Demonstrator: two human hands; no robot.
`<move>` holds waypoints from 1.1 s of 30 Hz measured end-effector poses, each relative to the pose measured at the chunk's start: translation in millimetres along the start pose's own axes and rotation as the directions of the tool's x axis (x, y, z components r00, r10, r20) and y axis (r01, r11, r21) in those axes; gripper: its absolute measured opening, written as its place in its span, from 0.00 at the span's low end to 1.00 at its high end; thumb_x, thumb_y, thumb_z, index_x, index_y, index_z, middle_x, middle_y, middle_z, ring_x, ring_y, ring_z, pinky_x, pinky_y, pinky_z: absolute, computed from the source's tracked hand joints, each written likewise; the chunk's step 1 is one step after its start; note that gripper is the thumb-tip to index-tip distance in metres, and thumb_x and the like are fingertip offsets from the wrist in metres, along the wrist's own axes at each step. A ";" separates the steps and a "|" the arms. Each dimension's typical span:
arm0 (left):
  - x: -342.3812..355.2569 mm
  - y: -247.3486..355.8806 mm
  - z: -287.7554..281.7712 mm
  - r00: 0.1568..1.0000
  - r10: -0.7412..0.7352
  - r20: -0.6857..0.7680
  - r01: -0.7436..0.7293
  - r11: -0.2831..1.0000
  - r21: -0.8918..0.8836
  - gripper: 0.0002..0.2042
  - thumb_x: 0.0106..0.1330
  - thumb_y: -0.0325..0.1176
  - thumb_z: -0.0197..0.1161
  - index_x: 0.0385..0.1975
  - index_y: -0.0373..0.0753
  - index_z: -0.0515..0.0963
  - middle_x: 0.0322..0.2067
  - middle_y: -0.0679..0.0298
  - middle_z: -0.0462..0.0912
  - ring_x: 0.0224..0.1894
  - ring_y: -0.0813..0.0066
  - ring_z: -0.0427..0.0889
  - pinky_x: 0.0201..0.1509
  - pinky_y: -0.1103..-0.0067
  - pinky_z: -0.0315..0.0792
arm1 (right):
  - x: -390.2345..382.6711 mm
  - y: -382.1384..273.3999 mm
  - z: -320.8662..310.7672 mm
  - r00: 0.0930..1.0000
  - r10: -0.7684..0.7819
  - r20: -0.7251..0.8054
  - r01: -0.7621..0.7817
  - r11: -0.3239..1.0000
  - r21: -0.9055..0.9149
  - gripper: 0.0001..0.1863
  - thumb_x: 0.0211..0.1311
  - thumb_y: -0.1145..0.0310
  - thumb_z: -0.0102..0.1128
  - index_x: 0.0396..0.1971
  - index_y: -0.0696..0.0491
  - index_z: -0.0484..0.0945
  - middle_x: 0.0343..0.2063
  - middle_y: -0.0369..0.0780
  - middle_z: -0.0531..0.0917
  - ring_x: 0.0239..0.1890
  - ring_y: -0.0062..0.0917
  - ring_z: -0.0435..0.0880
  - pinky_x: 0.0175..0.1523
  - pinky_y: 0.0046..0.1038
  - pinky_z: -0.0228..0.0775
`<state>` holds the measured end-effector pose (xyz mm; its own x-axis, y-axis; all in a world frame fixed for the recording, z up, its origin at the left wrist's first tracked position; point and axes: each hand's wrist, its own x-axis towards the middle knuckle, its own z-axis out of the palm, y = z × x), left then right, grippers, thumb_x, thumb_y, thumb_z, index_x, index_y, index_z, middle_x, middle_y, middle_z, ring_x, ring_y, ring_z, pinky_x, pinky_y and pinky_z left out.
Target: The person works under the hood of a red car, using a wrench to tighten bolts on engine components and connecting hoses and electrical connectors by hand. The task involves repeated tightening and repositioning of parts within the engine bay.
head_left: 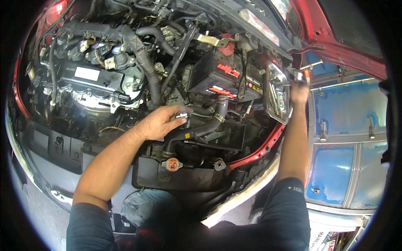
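Car repair workshop, bonnet up

Open engine bay [125, 83] at ten o'clock, battery [224, 77] near twelve, blue metal shutter [347, 125] at three o'clock.

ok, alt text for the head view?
Looking down into a red car's open engine bay: the left hand holds a small metal part above a black hose, while the right hand reaches to the headlight beside the battery.

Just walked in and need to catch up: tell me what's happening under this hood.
A person leans over a red car's open engine bay. The left hand grips a small shiny metal tool above the black radiator hose, just in front of the battery. The right hand reaches up to the headlight housing at the fender edge.
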<state>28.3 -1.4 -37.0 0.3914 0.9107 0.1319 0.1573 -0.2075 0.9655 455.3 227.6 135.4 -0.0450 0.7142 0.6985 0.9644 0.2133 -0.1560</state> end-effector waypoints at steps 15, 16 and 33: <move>1.3 -1.3 1.9 0.988 -0.139 0.062 0.147 0.762 -0.630 0.15 0.77 0.41 0.47 0.50 0.36 0.72 0.27 0.70 0.68 0.26 0.83 0.65 0.32 0.82 0.68 | -197.1 -287.9 -28.3 0.830 0.164 0.534 -0.462 0.739 0.491 0.12 0.63 0.65 0.66 0.34 0.60 0.80 0.22 0.32 0.79 0.27 0.14 0.71 0.35 0.23 0.67; 3.3 -2.4 4.3 0.990 -0.131 0.052 0.133 0.740 -0.659 0.15 0.77 0.42 0.47 0.50 0.36 0.72 0.27 0.71 0.67 0.26 0.83 0.65 0.33 0.82 0.68 | -197.5 -287.8 -26.4 0.849 0.195 0.490 -0.460 0.729 0.507 0.12 0.63 0.65 0.66 0.34 0.60 0.80 0.22 0.33 0.80 0.27 0.14 0.72 0.35 0.23 0.68; 10.0 -3.1 -0.7 0.941 -0.336 0.034 0.206 0.489 -0.848 0.15 0.75 0.44 0.50 0.43 0.38 0.72 0.21 0.74 0.60 0.20 0.84 0.57 0.29 0.79 0.63 | -201.4 -293.6 -7.5 0.676 0.099 0.730 -0.532 0.751 0.391 0.11 0.65 0.68 0.56 0.38 0.62 0.76 0.30 0.53 0.82 0.36 0.47 0.82 0.44 0.39 0.71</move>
<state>31.1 8.6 -38.5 0.3467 0.9146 -0.2081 -0.6114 0.3886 0.6893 183.2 16.1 45.8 -0.1255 0.9907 -0.0531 0.6460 0.0410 -0.7623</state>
